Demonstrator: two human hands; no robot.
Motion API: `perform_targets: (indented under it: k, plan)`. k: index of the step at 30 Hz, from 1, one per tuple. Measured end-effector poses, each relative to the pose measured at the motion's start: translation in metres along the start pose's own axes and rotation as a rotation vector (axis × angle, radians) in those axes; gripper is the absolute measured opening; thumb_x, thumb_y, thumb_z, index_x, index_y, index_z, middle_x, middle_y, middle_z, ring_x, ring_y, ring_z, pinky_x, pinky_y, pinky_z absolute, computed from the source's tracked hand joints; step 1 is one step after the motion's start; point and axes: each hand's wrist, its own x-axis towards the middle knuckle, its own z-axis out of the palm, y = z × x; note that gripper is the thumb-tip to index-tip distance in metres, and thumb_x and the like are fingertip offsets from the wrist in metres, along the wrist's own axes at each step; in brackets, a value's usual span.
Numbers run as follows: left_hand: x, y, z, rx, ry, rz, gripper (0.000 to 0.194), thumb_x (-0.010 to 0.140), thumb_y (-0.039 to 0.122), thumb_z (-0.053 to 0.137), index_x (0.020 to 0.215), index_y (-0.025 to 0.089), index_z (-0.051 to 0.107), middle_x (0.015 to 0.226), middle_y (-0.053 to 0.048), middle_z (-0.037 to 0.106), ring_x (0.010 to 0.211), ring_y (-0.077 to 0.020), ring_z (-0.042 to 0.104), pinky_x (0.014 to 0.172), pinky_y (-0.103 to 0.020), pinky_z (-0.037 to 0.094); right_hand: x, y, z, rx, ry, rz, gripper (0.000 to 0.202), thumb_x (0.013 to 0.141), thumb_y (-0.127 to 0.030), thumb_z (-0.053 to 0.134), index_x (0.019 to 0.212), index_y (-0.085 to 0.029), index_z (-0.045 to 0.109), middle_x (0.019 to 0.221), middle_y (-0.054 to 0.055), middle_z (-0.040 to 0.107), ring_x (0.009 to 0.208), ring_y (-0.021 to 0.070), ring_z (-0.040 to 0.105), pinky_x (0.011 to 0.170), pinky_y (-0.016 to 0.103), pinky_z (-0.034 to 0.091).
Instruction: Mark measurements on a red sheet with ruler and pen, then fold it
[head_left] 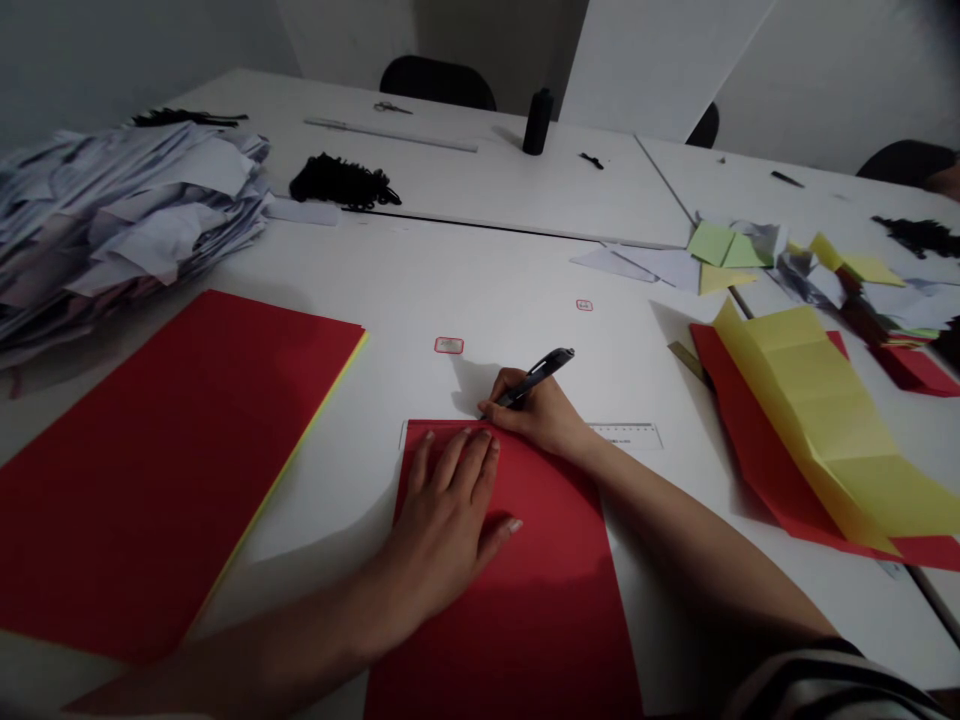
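The splayed left hand point(444, 515) presses rectangular red paper point(547, 600), likely creasable, best edge-held; the right hand point(541, 412) pinches a slim black pen point(543, 370).

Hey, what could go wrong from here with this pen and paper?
The pen is poised at the top edge of the red sheet under the left hand, so a stroke might run onto the white table. The clear ruler lies along that edge; a nudge from the right hand could shift it.
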Motion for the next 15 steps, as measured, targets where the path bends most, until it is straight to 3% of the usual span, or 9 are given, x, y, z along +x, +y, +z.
perform_targets:
  k: [7, 11, 15]
  plan:
    - [0.000, 0.000, 0.001, 0.050, 0.010, 0.025, 0.063, 0.091, 0.050, 0.047, 0.137, 0.006, 0.044, 0.143, -0.017, 0.045, 0.132, -0.0353, 0.036, 0.110, -0.058, 0.021, 0.001, 0.003, 0.000, 0.102, 0.032, 0.008, 0.021, 0.078, -0.034, 0.067, 0.071, -0.020, 0.054, 0.062, -0.003, 0.055, 0.057, 0.0107, 0.047, 0.055, 0.026, 0.038]
    - [-0.001, 0.000, 0.001, 0.070, 0.008, 0.028, 0.063, 0.091, 0.049, 0.047, 0.137, 0.006, 0.044, 0.144, -0.017, 0.044, 0.131, -0.0355, 0.036, 0.110, -0.058, 0.020, 0.007, -0.004, -0.019, 0.302, 0.169, 0.005, 0.027, 0.081, -0.044, 0.066, 0.078, -0.020, 0.053, 0.064, -0.002, 0.062, 0.056, 0.0106, 0.054, 0.056, 0.026, 0.045]
    - [-0.001, 0.000, 0.002, 0.095, 0.003, 0.027, 0.060, 0.091, 0.047, 0.048, 0.136, 0.006, 0.045, 0.144, -0.016, 0.045, 0.130, -0.0351, 0.037, 0.109, -0.058, 0.020, -0.005, -0.012, -0.038, 0.195, 0.242, -0.098, 0.024, 0.089, -0.044, 0.056, 0.096, -0.021, 0.057, 0.078, 0.001, 0.068, 0.063, 0.0114, 0.061, 0.061, 0.027, 0.049]
